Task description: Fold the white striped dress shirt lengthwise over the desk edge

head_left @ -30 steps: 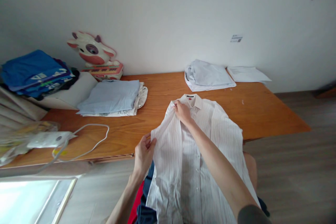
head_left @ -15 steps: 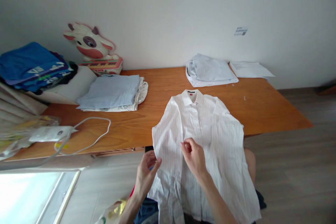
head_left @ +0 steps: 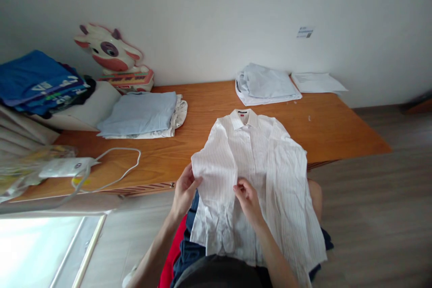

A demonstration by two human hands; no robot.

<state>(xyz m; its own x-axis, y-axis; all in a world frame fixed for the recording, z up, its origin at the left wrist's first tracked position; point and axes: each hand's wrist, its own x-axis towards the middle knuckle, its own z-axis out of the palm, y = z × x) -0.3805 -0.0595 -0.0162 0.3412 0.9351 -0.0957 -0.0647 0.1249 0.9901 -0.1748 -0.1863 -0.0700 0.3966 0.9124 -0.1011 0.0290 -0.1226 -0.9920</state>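
Note:
A white striped shirt (head_left: 256,162) lies front up, its collar on the wooden table and its lower part over my lap. The left-side sleeve is folded down across the shirt's front. My left hand (head_left: 185,187) grips the outer edge of that sleeve, thumb on top and fingers beneath. With thumb and fingers pinched, my right hand (head_left: 247,195) holds the sleeve's inner edge near the middle of the shirt. The other sleeve lies folded down along the right side.
On the wooden table (head_left: 202,99) rest folded blue-grey clothes (head_left: 141,112), folded pale clothes (head_left: 266,82) and papers (head_left: 317,83). A cow toy keyboard (head_left: 114,54) stands at the back left, near a blue clothes pile (head_left: 37,83). A white power strip (head_left: 67,167) with a cable lies front left.
Both hands have closed on the sleeve's edges. My left hand has moved up to the sleeve's outer edge, and the sleeve is spread wider and flatter. The view has shifted slightly.

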